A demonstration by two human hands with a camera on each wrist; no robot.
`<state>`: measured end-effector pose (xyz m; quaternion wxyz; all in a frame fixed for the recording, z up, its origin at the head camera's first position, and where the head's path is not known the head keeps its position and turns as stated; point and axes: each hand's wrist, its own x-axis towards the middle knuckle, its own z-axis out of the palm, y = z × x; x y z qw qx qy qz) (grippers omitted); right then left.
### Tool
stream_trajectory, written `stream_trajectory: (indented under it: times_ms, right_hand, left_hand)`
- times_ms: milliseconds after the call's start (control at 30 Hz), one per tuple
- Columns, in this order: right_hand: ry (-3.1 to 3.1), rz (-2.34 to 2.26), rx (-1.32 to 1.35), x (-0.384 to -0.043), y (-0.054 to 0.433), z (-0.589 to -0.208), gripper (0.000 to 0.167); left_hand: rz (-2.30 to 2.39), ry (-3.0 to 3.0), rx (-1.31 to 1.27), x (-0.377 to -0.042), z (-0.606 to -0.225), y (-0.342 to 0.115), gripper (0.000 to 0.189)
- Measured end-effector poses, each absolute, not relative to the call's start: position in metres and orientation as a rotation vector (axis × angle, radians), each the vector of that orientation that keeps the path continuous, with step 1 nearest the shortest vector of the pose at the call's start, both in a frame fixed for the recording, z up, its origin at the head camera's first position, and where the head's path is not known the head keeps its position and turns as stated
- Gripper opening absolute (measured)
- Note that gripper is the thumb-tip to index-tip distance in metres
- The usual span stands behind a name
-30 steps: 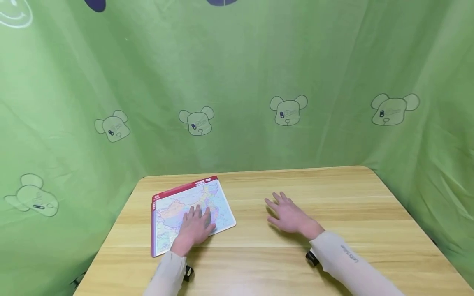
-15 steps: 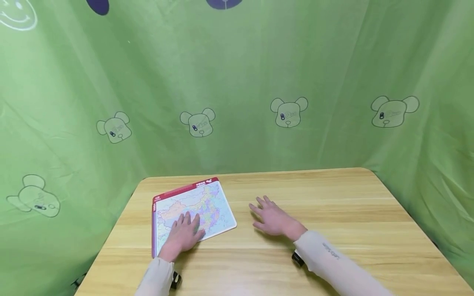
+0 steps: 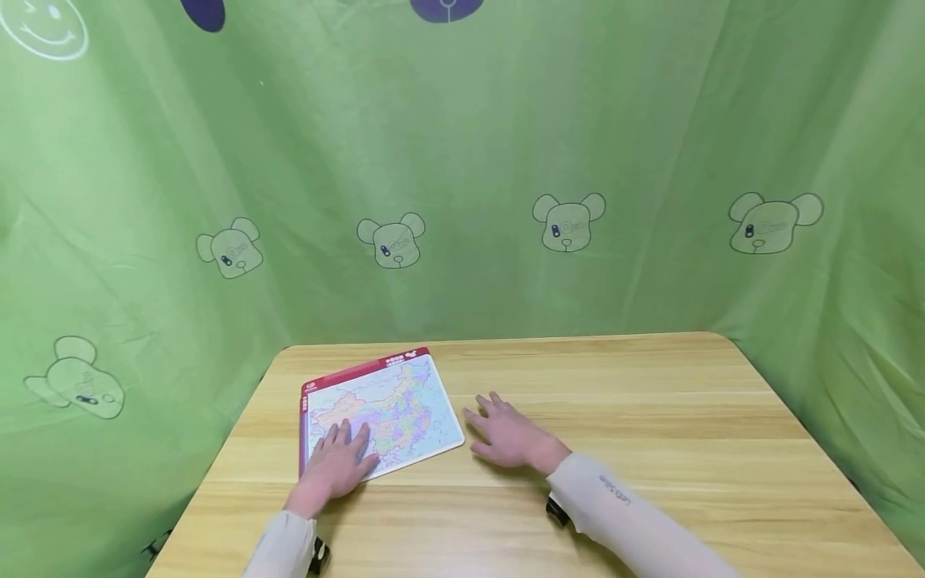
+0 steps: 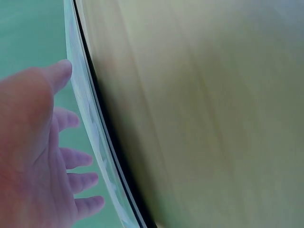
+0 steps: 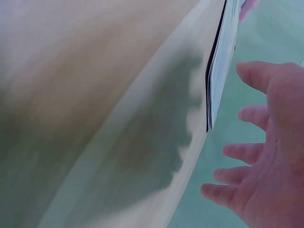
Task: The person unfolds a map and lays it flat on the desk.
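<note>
A flat map board (image 3: 405,413), with a red top border and pastel regions, lies askew on the left part of the table. My left hand (image 3: 336,470) is over its lower left area and hides that part. The left wrist view has this hand (image 4: 28,147) with fingers spread, held over the board's thin dark edge (image 4: 102,109); contact cannot be told. Just beyond the board's right corner, my right hand (image 3: 506,437) hovers above the wood with fingers apart. Seen from the right wrist, that hand (image 5: 275,152) holds nothing, and its shadow falls on the table.
The light wooden table (image 3: 650,417) has rounded far corners. Behind it and along both sides hangs a green curtain (image 3: 462,136) printed with bear heads. A dark wrist device (image 3: 556,510) sits under the right sleeve.
Both hands have moved left. The left hand has slid back toward the board's near left side, uncovering more of the map; the right hand has come close to the board's right corner.
</note>
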<state>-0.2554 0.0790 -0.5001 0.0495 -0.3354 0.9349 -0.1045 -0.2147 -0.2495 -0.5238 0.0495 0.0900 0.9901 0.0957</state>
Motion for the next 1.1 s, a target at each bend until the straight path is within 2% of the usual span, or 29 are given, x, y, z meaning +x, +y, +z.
stream_trajectory:
  times_ms: [467,1100]
  right_hand:
    - [2.825,-0.291,-1.043,-0.254,0.046,-0.503,0.062]
    - [2.755,-0.159,-1.105,-0.255,0.016,-0.508,0.058]
  left_hand:
    - [0.313,3.005,0.304,-0.206,-0.527,-0.287,0.066]
    - [0.313,2.986,0.319,-0.201,-0.523,-0.303,0.069]
